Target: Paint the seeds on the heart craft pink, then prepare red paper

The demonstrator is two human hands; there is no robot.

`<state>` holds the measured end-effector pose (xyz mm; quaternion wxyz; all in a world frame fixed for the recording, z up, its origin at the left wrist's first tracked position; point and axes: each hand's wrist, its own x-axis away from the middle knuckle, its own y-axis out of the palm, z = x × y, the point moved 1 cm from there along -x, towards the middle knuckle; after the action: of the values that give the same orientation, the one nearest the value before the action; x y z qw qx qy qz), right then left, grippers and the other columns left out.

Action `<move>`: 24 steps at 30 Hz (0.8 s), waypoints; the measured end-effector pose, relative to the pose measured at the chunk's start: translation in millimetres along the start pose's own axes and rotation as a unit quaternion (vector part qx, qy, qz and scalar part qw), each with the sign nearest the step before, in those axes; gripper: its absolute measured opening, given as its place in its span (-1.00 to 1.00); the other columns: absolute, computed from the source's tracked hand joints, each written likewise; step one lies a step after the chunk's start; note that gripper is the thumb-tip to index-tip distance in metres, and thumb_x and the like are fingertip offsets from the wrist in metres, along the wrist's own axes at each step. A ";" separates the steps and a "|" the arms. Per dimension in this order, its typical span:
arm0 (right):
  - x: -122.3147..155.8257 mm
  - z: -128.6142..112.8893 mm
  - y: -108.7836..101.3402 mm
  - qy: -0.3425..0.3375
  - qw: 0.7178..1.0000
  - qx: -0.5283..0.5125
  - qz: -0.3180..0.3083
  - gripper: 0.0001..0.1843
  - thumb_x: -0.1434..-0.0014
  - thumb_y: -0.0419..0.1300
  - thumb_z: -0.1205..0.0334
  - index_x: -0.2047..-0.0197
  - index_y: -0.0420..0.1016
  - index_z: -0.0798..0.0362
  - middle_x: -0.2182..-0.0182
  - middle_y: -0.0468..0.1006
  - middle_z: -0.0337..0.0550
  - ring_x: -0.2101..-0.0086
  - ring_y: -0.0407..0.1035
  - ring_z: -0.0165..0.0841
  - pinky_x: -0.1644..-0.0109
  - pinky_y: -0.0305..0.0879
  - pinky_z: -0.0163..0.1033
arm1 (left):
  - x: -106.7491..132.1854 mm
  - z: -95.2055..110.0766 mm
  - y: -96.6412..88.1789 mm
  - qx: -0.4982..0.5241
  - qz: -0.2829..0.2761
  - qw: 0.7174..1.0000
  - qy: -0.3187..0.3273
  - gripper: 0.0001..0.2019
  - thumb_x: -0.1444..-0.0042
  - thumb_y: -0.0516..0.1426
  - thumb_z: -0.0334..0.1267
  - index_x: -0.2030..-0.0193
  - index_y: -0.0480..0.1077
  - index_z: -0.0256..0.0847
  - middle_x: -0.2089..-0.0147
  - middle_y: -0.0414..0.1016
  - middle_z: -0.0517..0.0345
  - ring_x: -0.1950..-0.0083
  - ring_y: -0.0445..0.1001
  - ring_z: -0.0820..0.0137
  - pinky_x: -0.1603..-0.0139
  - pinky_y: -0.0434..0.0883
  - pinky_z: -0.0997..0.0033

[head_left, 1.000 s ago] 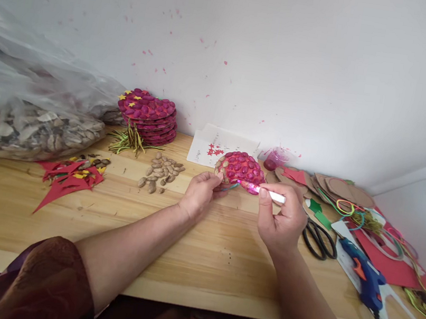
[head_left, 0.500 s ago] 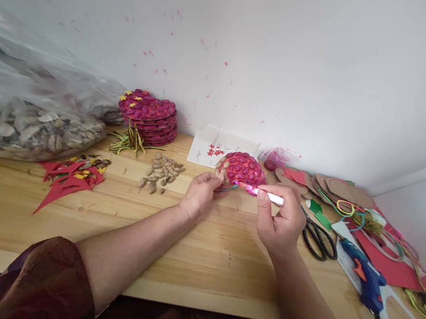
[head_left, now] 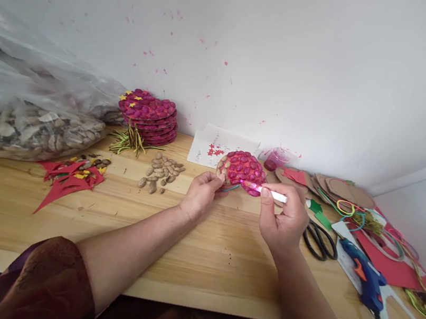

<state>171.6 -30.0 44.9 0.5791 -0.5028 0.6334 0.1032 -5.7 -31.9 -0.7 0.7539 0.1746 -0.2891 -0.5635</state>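
My left hand (head_left: 205, 193) is closed on the left edge of a round craft piece (head_left: 243, 166), thumb in front. Magenta paint covers most of its lumpy shell-like bits, while those along the left edge are bare tan. A teal cord (head_left: 230, 188) shows under it. Between the thumb and fingers of my right hand (head_left: 283, 215) is a paintbrush (head_left: 275, 195) with a white handle. Its pink-smeared tip touches the lower front of the craft piece. Tan shell-like pieces (head_left: 161, 170) lie loose to the left of my left hand.
Finished-looking magenta discs (head_left: 149, 118) are stacked at the back left, beside a plastic bag of shells (head_left: 33, 127). A pink paint cup (head_left: 272, 160) stands behind. Scissors (head_left: 321, 240), a blue glue gun (head_left: 366, 273) and cardboard rounds (head_left: 346, 190) lie right; red paper scraps (head_left: 69, 181) left.
My right hand and the paintbrush have shifted slightly right, the tip staying against the craft piece. My left hand keeps its hold almost unmoved.
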 end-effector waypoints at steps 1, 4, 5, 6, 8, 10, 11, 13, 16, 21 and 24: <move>0.1 -0.1 -0.2 -0.001 1.000 -0.005 -0.001 -0.93 -0.31 0.28 0.30 0.14 0.54 -0.03 0.29 0.62 -0.18 0.22 0.48 -0.25 0.08 0.36 -0.08 | -0.2 0.1 0.0 0.000 0.000 1.000 0.000 -0.41 0.40 0.54 0.12 0.52 0.33 -0.22 0.43 0.49 0.16 0.29 0.46 0.38 0.18 0.52 0.32; 0.0 -1.0 -0.6 -0.012 1.000 -0.021 -0.011 -0.93 -0.31 0.28 0.31 0.14 0.54 -0.03 0.29 0.62 -0.17 0.22 0.49 -0.25 0.06 0.37 -0.08 | -0.8 0.3 0.1 0.000 -0.002 1.000 0.001 -0.41 0.39 0.53 0.12 0.52 0.33 -0.22 0.43 0.48 0.17 0.29 0.46 0.39 0.19 0.52 0.33; -0.2 -1.1 -0.7 -0.014 1.000 -0.019 -0.013 -0.93 -0.31 0.27 0.31 0.13 0.54 -0.02 0.28 0.63 -0.17 0.21 0.49 -0.25 0.06 0.36 -0.08 | -0.9 0.3 0.0 -0.001 -0.002 1.000 0.001 -0.41 0.39 0.53 0.12 0.52 0.33 -0.22 0.43 0.47 0.17 0.29 0.45 0.39 0.18 0.52 0.33; -0.4 -0.9 -0.8 -0.013 1.000 -0.013 -0.013 -0.93 -0.31 0.27 0.31 0.14 0.54 -0.02 0.29 0.63 -0.17 0.21 0.49 -0.25 0.06 0.36 -0.08 | -1.0 0.2 -0.1 -0.002 -0.002 1.000 0.001 -0.41 0.39 0.53 0.12 0.52 0.33 -0.22 0.43 0.47 0.17 0.29 0.45 0.39 0.18 0.52 0.34; -0.9 -0.2 -1.1 -0.007 1.000 0.006 -0.006 -0.94 -0.31 0.28 0.30 0.14 0.54 -0.02 0.29 0.63 -0.17 0.21 0.50 -0.24 0.07 0.35 -0.08 | -1.2 -0.1 -0.3 -0.003 0.002 1.000 0.001 -0.40 0.40 0.53 0.12 0.52 0.32 -0.22 0.43 0.47 0.16 0.28 0.44 0.39 0.18 0.52 0.34; -1.1 0.1 -1.2 -0.003 1.000 0.010 0.003 -0.95 -0.31 0.28 0.30 0.15 0.54 -0.02 0.30 0.62 -0.18 0.22 0.50 -0.25 0.08 0.35 -0.09 | -1.3 -0.4 -0.3 -0.003 0.003 1.000 0.002 -0.39 0.42 0.53 0.13 0.52 0.31 -0.21 0.42 0.47 0.16 0.27 0.44 0.38 0.18 0.52 0.34; -1.0 0.1 -1.1 -0.002 1.000 0.005 0.004 -0.94 -0.31 0.28 0.30 0.14 0.54 -0.02 0.30 0.62 -0.18 0.22 0.49 -0.25 0.08 0.35 -0.09 | -1.4 -0.6 -0.3 -0.004 0.003 1.000 0.003 -0.39 0.42 0.53 0.14 0.52 0.31 -0.21 0.42 0.46 0.16 0.27 0.44 0.38 0.18 0.52 0.33; -0.7 -0.2 -0.6 -0.005 1.000 -0.009 -0.003 -0.93 -0.30 0.28 0.31 0.14 0.54 -0.02 0.29 0.63 -0.18 0.23 0.49 -0.27 0.07 0.35 -0.09 | -1.4 -0.7 -0.3 -0.004 0.003 1.000 0.005 -0.39 0.43 0.53 0.14 0.52 0.31 -0.21 0.43 0.45 0.17 0.27 0.44 0.38 0.18 0.52 0.33; -0.5 0.7 -0.1 -0.008 1.000 -0.005 -0.009 -0.93 -0.30 0.29 0.31 0.14 0.54 -0.01 0.29 0.63 -0.18 0.22 0.49 -0.27 0.06 0.35 -0.09 | -0.9 -0.8 -0.4 -0.006 0.000 1.000 0.005 -0.41 0.37 0.53 0.12 0.51 0.31 -0.21 0.42 0.45 0.17 0.26 0.45 0.37 0.16 0.52 0.33; -0.7 2.8 -0.3 0.000 1.000 0.004 0.002 -0.94 -0.31 0.28 0.30 0.14 0.54 -0.02 0.29 0.63 -0.18 0.22 0.49 -0.25 0.07 0.35 -0.08 | -0.6 -1.7 -1.1 -0.026 -0.010 0.999 0.021 -0.45 0.29 0.51 0.11 0.49 0.31 -0.20 0.41 0.43 0.19 0.28 0.43 0.39 0.16 0.51 0.33; 0.4 -0.3 0.4 -0.008 1.000 -0.014 -0.008 -0.92 -0.31 0.28 0.31 0.13 0.54 -0.02 0.28 0.63 -0.17 0.21 0.49 -0.25 0.06 0.35 -0.08 | -1.9 -3.3 -2.5 -0.050 -0.016 0.998 0.042 -0.48 0.21 0.48 0.10 0.46 0.32 -0.19 0.42 0.40 0.22 0.30 0.41 0.40 0.17 0.50 0.34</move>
<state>171.1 -30.2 44.5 0.5778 -0.5152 0.6233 0.1109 -5.9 -31.0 -5.1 0.7638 0.1646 -0.2260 -0.5817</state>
